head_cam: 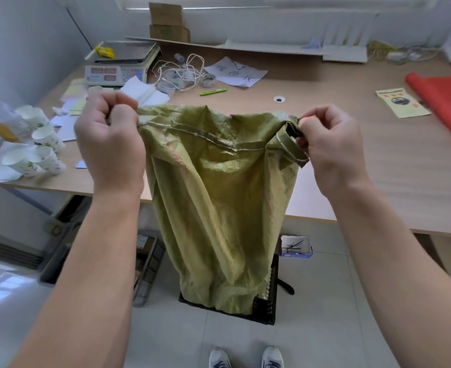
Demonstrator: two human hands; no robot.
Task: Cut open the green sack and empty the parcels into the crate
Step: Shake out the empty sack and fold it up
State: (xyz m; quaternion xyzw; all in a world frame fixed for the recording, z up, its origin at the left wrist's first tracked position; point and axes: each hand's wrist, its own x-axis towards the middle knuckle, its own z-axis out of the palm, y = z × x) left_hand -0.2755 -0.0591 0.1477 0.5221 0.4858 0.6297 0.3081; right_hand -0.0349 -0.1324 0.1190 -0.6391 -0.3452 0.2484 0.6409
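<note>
Holding the green sack [219, 197] upside down, both hands grip its sewn bottom edge, one at each corner, and the sack hangs limp and flat between them. The left hand [110, 139], at 10 o'clock from frame centre, is clenched in a fist on the left corner. The right hand [327, 144], at 2 o'clock, is closed in a pinch on the folded right corner.

Position of the work: the mouth of the sack points down at 6 o'clock and drops into the black crate [268, 301] on the floor, directly below the hands and just in front of the worktop [365, 181] edge.

Progress assessment (a judgement from the sack's shape only):
1. Cutting appears complete, since the lower end hangs open into the crate.
2. Emptying appears nearly complete; the cloth shows no bulges, so few or no parcels seem to remain inside.
3. The parcels themselves cannot be confirmed, because the sack covers most of the crate interior.

Remaining steps, as judged: shake or lift the sack to clear any last item, then draw it away from the crate and check the contents.

At 3 o'clock, a red sheet [442, 102] lies on the far right of the worktop, well apart from the work.
</note>
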